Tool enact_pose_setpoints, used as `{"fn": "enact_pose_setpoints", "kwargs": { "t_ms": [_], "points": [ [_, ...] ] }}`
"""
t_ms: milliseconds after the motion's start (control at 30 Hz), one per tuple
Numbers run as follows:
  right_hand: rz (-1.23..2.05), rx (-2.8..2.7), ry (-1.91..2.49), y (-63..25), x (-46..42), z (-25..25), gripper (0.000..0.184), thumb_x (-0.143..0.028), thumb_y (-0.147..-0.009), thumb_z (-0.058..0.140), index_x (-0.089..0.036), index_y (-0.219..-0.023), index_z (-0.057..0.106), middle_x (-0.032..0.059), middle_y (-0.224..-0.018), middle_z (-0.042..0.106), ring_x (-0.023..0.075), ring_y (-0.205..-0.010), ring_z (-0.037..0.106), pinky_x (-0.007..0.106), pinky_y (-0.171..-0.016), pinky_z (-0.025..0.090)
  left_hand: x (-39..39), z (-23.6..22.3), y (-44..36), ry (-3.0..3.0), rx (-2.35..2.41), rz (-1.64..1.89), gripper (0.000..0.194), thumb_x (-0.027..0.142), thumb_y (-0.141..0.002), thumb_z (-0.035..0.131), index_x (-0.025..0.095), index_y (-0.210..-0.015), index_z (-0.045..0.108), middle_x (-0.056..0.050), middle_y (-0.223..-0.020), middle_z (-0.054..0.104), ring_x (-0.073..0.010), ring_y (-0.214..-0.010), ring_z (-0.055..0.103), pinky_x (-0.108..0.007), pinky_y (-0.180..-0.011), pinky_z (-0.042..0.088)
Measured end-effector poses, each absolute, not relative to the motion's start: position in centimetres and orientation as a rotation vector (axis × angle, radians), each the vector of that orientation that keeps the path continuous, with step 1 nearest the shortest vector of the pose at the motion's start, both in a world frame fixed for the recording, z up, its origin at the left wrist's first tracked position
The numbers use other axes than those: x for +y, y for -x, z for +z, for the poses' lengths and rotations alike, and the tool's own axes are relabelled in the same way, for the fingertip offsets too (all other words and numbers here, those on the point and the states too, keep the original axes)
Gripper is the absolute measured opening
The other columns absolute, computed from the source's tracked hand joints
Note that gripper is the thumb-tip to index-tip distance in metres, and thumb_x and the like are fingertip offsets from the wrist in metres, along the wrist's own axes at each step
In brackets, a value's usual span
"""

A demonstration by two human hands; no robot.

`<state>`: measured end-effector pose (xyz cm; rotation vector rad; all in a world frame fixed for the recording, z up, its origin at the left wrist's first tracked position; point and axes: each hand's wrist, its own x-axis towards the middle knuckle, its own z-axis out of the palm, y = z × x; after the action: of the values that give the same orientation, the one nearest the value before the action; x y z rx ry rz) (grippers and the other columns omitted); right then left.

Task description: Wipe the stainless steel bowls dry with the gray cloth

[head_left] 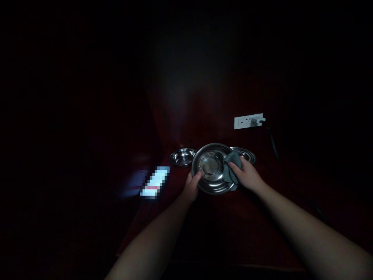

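Note:
A shiny steel bowl point(211, 165) is held up in front of me, tilted so its inside faces me. My left hand point(192, 186) grips its lower left rim, thumb on the inner side and fingers behind. On the right side of the bowl, my right hand point(246, 175) pinches a grey-green cloth point(232, 167) that lies against the inside and over the rim. Behind to the left rests another steel bowl point(182, 157). A steel plate or shallow dish point(250, 155) is partly hidden behind the cloth and my right hand.
The dark reddish surface point(180, 233) is dimly lit. A phone point(155, 182) with a bright, blurred-out screen lies to the left, a cable near it. On the wall at the right is a white socket panel point(244, 122) with a plugged-in adapter point(257, 120) and a hanging cord point(273, 142).

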<state>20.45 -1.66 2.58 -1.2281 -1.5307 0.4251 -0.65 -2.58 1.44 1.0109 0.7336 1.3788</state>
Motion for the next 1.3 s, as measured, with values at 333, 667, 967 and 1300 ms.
{"fn": "enact_pose_setpoints", "kwargs": {
  "t_ms": [333, 667, 967, 1300],
  "points": [
    [0.606, -1.507, 1.195, -20.0, -1.1, 1.0, 0.026, -0.041, -0.078, 0.057, -0.02, -0.094, 0.058, 0.0081, -0.092, 0.069, 0.0242, -0.083, 0.066, 0.042, -0.077, 0.052, -2.0, 1.1, 0.2, -0.92, 0.71, 1.399, 0.048, 0.034, -0.067, 0.071, 0.014, -0.11, 0.06, -0.009, -0.107, 0.068, -0.025, -0.102, 0.062, -0.037, -0.094, 0.045],
    [0.189, -1.573, 1.366, -21.7, -1.3, 2.8, 0.022, -0.04, -0.079, 0.053, -0.02, -0.089, 0.057, 0.0053, -0.082, 0.065, 0.0221, -0.08, 0.061, 0.036, -0.074, 0.048, -2.4, 0.2, 1.4, -1.16, 0.612, 0.981, 0.073, 0.061, -0.066, 0.067, 0.02, -0.124, 0.051, -0.012, -0.109, 0.067, -0.0261, -0.092, 0.065, -0.034, -0.074, 0.051],
    [0.216, -1.568, 1.297, -21.7, -1.4, 2.8, 0.022, -0.042, -0.079, 0.054, -0.021, -0.082, 0.055, 0.0037, -0.076, 0.062, 0.0192, -0.069, 0.058, 0.032, -0.063, 0.048, -3.1, 1.0, 1.2, -1.161, 0.674, 0.978, 0.055, 0.046, -0.063, 0.074, 0.015, -0.106, 0.06, -0.009, -0.09, 0.07, -0.0225, -0.079, 0.065, -0.032, -0.07, 0.048],
    [0.54, -1.493, 1.272, -21.0, -1.0, 1.7, 0.027, -0.043, -0.081, 0.052, -0.019, -0.091, 0.058, 0.0067, -0.085, 0.068, 0.0219, -0.077, 0.065, 0.037, -0.072, 0.052, -3.2, 1.4, 0.5, -1.135, 0.577, 1.17, 0.052, 0.037, -0.06, 0.072, 0.014, -0.106, 0.064, -0.01, -0.098, 0.07, -0.027, -0.095, 0.064, -0.039, -0.089, 0.046]
  ]
}}
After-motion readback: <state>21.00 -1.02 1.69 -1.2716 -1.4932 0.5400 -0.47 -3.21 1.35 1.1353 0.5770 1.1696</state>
